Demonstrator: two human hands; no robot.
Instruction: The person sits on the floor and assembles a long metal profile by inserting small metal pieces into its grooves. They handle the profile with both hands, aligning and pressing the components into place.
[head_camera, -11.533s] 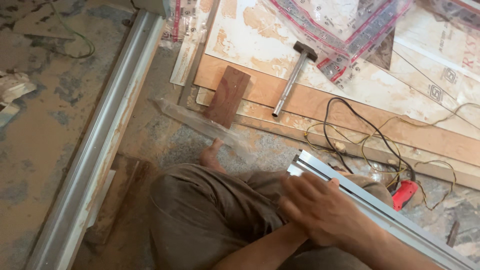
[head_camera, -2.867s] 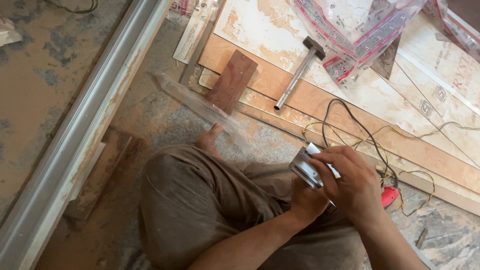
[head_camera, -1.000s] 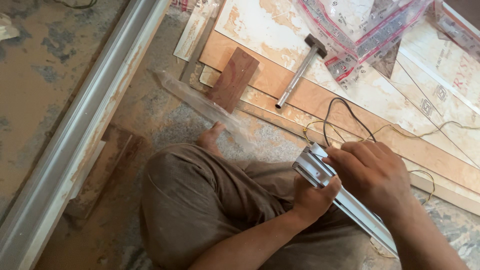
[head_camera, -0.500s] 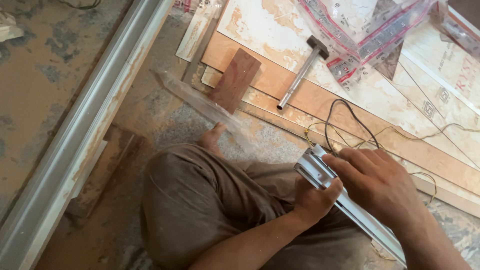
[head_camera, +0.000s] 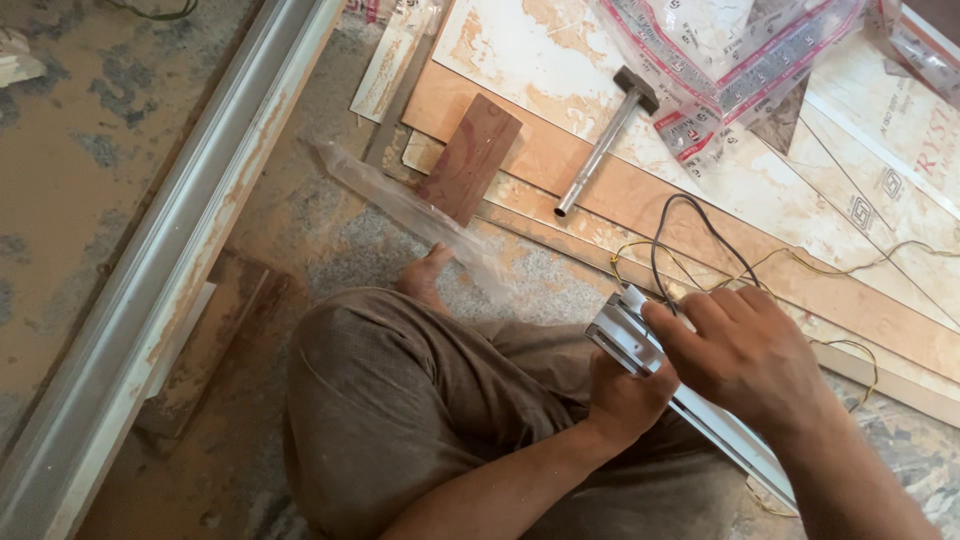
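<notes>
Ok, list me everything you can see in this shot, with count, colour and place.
aluminium profile: one, silver, across the lap, held at its end by both hands
hammer: one, steel handle, dark head, on the boards, top centre
wood block: one, reddish brown, left of the hammer
clear plastic sleeve: one, transparent, on the floor by the foot
wires: a tangle, black and yellow, beyond the profile
laminate boards: several, cream and tan, top right
printed plastic bags: a few, clear with red edging, top right
long metal channel: one, grey, on the left floor
left hand: under the profile end
right hand: on top of the profile end
</notes>
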